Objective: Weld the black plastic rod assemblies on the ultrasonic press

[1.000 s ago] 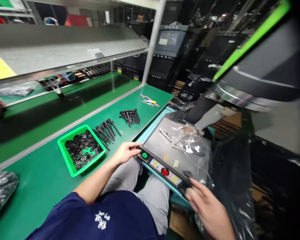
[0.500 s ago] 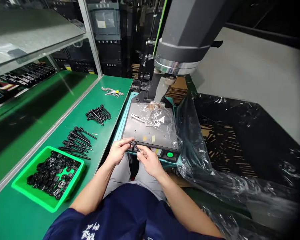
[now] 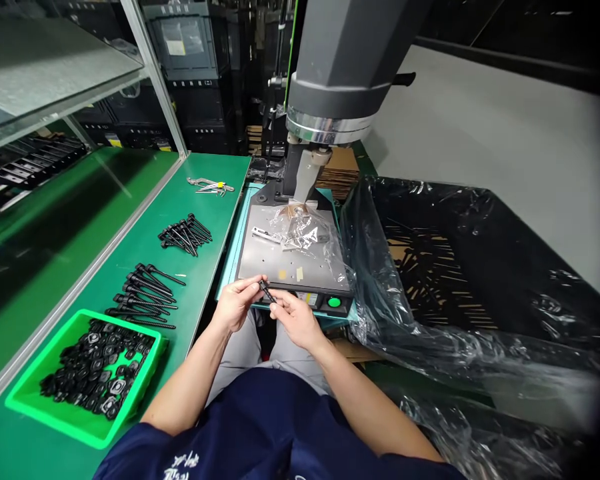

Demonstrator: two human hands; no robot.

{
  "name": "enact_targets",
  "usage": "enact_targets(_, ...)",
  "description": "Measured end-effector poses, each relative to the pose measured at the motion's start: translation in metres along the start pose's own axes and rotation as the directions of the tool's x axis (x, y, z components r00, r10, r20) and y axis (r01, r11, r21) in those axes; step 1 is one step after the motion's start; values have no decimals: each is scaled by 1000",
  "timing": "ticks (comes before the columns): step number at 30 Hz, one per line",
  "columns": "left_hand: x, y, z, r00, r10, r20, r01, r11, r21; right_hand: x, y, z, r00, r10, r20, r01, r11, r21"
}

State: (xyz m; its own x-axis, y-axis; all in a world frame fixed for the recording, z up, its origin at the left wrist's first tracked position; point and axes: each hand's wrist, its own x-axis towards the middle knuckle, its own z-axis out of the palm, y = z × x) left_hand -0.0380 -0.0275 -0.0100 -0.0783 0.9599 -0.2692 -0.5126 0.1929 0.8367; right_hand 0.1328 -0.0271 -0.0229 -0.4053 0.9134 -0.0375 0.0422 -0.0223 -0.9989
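Observation:
My left hand [image 3: 237, 301] and my right hand [image 3: 295, 319] meet just in front of the press's grey base plate [image 3: 265, 257]. Both pinch a small black pin-like part [image 3: 267, 291] between their fingertips. Above the plate stands the big grey press head [image 3: 340, 73] with its horn over crinkled clear plastic [image 3: 305, 230]. A green button [image 3: 334, 303] sits on the front panel to the right of my hands.
The green bench [image 3: 200, 207] carries two piles of black pins [image 3: 147, 293] [image 3: 185, 233], a green tray [image 3: 45, 413] of small black parts and metal pliers [image 3: 209, 186]. A black crate lined with clear plastic [image 3: 455, 280] stands to the right. Shelving rises at left.
A second ago my hands were apart on the two panel buttons. They came together at the plate's front edge and took hold of a small black part; my view swung right.

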Motion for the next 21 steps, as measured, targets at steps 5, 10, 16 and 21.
enact_targets(5, -2, 2, 3, 999, -22, 41, 22, 1000, 4, 1, -6, 0, 978, 167, 128, -205, 898, 390)
enact_targets(10, -5, -1, 3, 996, 53, 72, -60, 993, 98, 0, -7, 2, 972, 193, 132, -233, 847, 478)
enact_targets(16, 3, -13, 3, 974, 192, 120, -220, 929, 297, 4, 8, -1, 997, 70, 36, -78, 934, 347)
enact_targets(21, 16, -32, 14, 958, 194, 211, -268, 869, 417, 17, 15, -10, 997, 75, 4, -72, 925, 373)
